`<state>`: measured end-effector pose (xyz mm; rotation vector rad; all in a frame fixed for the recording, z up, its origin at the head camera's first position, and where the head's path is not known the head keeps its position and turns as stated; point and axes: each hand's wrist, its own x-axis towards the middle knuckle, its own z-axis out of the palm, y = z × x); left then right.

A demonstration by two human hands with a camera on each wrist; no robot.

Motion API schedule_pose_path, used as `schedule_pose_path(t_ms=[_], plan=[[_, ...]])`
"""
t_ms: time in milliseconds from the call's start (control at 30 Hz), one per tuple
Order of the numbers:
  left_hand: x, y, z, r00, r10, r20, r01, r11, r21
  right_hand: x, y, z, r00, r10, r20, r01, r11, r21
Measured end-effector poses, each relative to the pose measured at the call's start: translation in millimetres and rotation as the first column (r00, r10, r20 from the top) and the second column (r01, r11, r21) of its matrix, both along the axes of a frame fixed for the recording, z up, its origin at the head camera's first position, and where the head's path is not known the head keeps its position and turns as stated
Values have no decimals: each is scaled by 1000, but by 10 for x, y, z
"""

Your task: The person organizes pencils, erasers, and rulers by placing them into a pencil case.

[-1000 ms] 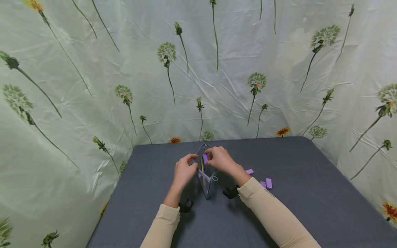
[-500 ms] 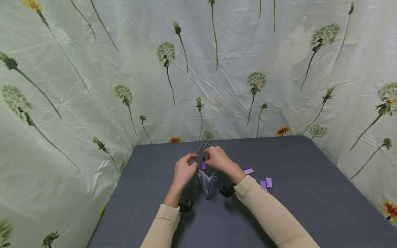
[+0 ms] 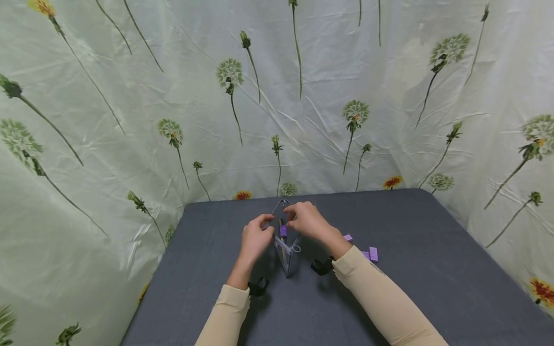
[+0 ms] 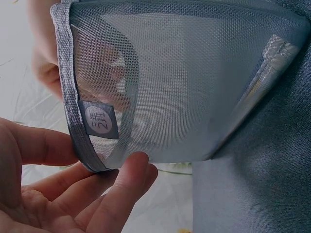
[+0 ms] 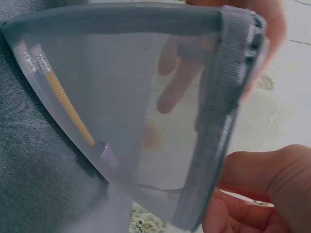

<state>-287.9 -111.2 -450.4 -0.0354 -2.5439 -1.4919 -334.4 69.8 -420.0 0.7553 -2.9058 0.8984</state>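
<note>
A grey mesh zip pouch [image 3: 284, 259] stands open on the dark table [image 3: 411, 298]. My left hand [image 3: 257, 239] pinches its rim, one finger at the edge band and others along the outside in the left wrist view, beside a sewn label [image 4: 98, 120]. My right hand [image 3: 309, 222] is over the opening, thumb and forefinger spread apart with nothing between them. Its fingertips go behind the near rim in the right wrist view. Inside the pouch, a purple block [image 3: 283, 231] lies by a long yellow thing [image 5: 70, 109], seen through the mesh.
Several purple blocks [image 3: 373, 254] lie on the table to the right of the pouch, partly behind the right forearm. A ring [image 3: 296, 249] hangs at the pouch's near corner. Behind the table hangs a pale curtain [image 3: 320, 144] printed with dandelions.
The purple block has left my right fingers and dropped into the pouch. My right thumb and forefinger have spread. The left hand has kept its grip on the rim.
</note>
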Motion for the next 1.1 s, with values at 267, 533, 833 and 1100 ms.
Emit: schedule_pose_path(t_ms=[267,533,833,1100], plan=[[8,6,-18,1000,7,4,-7,1000,3,97,154,41,999,-27,-41,25,998,-55],[6,2,-20,1000,-7,-13,7,1000,14,149,409,112,996,-72,-45,68,995,-75],[-15,-3,-15,999,-4,-32,4,1000,-10,213,817,112,992,-130,6,130,987,-92],[-5,5,-32,1000,-6,-24,6,1000,-7,226,1234,0,983,-171,68,179,974,-137]])
